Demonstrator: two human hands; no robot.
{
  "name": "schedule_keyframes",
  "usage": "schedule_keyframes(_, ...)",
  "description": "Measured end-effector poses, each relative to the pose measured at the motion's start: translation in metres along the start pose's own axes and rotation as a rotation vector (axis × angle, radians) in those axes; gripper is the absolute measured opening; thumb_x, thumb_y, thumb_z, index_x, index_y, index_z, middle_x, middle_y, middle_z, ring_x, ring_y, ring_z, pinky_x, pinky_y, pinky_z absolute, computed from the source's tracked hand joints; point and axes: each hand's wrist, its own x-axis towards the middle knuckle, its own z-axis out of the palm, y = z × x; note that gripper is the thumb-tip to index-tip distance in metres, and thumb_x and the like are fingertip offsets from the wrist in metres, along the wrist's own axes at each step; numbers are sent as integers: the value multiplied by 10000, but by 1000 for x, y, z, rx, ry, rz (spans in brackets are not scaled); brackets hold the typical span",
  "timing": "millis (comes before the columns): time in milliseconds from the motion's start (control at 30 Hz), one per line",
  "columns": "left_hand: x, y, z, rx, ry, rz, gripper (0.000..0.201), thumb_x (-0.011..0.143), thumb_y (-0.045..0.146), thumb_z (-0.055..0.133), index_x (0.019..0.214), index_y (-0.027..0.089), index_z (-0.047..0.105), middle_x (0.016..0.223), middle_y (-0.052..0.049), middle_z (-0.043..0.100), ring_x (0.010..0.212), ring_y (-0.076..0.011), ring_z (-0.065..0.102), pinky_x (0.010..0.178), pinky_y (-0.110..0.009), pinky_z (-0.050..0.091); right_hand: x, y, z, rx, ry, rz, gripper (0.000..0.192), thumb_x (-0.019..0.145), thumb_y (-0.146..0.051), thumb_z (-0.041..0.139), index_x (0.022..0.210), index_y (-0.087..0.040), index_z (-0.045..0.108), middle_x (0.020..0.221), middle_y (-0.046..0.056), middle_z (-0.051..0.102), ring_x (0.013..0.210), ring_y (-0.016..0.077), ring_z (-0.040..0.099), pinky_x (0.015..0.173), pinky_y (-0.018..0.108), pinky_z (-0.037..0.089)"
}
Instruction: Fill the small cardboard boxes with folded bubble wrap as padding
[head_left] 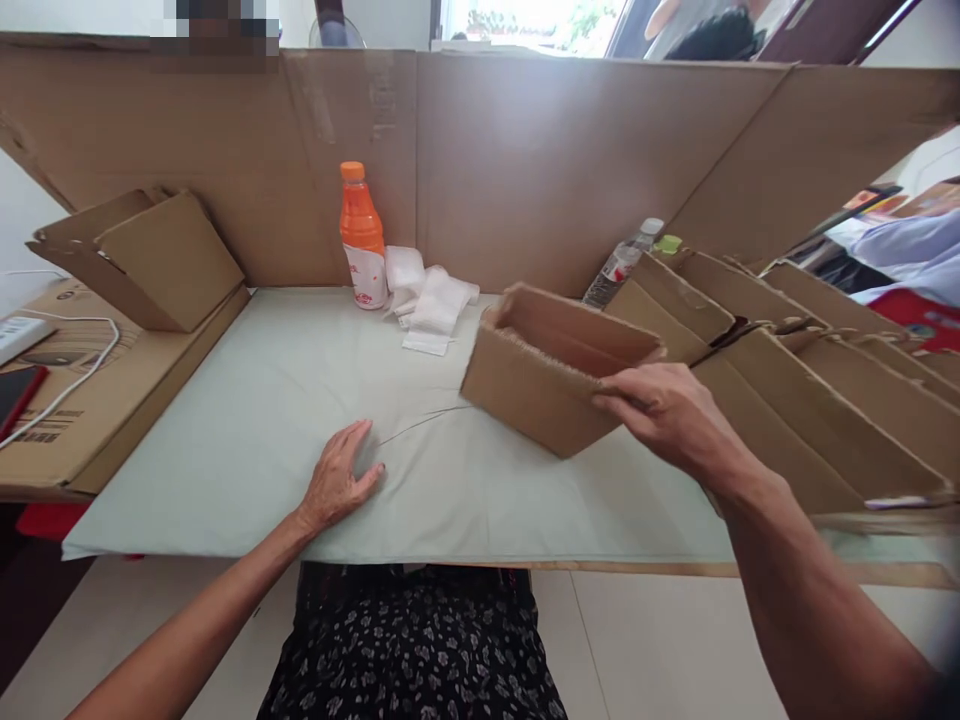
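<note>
One tall cardboard screen (525,170) stands along the back of the bench (247,420), which is covered with a pale sheet. One row of folded cardboard boxes (817,390) lies overlapping along the bench's right side. One pair of folded cardboard pieces (150,260) leans at the far left, on a flat printed carton (90,410). One open cardboard box (555,365), tilted and lifted at its near end, sits right of centre just beside the row. The right hand (667,415) holds it by the near right corner, fingers closed over the rim. The left hand (337,480) rests palm down on the sheet, fingers spread, holding nothing, apart from the box. One orange bottle (362,235) stands upright against the screen; white folded cloth (427,300) lies beside it. One clear bottle (622,262) leans behind the row.
</note>
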Motion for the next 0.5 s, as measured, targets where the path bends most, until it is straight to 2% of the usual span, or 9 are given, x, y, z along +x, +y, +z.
schedule_keyframes(100, -4, 6, -2, -62, 5, -17, 650, 862, 405, 609, 1441, 142, 474, 1433, -201, 557, 1347, -344, 525, 1146, -553, 414, -27, -47, -13, 133, 82, -43, 189, 922, -422, 624, 943, -267, 731, 931, 46, 767, 919, 255, 704, 854, 432, 481)
schedule_keyframes(167, -12, 18, -1, -131, -15, -16, 719, 856, 401, 626, 1494, 155, 405, 1496, -198, 496, 1400, -343, 473, 1179, -555, 373, -43, -70, -16, 191, 198, 24, 302, 890, -447, 678, 1139, -278, 696, 1193, 77, 728, 1150, 299, 652, 1003, 490, 456)
schedule_keyframes(233, -24, 33, 2, -223, -31, -23, 793, 862, 396, 636, 1550, 177, 309, 1558, -191, 424, 1445, -338, 420, 1200, -549, 343, -60, -79, -11, 285, 344, 150, 467, 874, -453, 700, 1300, -280, 621, 1376, 101, 634, 1294, 318, 569, 1081, 525, 419)
schedule_keyframes(300, -34, 50, 7, -309, -18, -50, 837, 866, 393, 647, 1576, 195, 249, 1595, -184, 375, 1467, -338, 390, 1208, -545, 331, -77, -75, 5, 425, 390, 304, 525, 884, -442, 685, 1369, -276, 567, 1407, 112, 602, 1286, 300, 576, 1045, 506, 466)
schedule_keyframes(333, -36, 58, 10, -344, -2, -68, 846, 865, 389, 655, 1578, 199, 241, 1600, -183, 367, 1467, -339, 388, 1209, -546, 329, -84, -70, 16, 496, 356, 375, 545, 884, -449, 679, 1383, -272, 550, 1392, 114, 607, 1250, 289, 599, 998, 484, 504)
schedule_keyframes(400, -35, 73, 16, -401, 30, -106, 843, 857, 372, 670, 1570, 199, 256, 1583, -182, 389, 1449, -338, 410, 1205, -546, 333, -94, -62, 41, 616, 199, 471, 587, 859, -497, 687, 1372, -251, 541, 1342, 118, 633, 1149, 269, 647, 901, 439, 559)
schedule_keyframes(500, -24, 88, 23, -486, 46, -148, 776, 838, 333, 674, 1522, 178, 342, 1500, -182, 483, 1397, -335, 467, 1180, -538, 372, -98, -64, 76, 716, 18, 508, 565, 819, -547, 695, 1264, -221, 574, 1217, 110, 687, 975, 245, 681, 826, 410, 585)
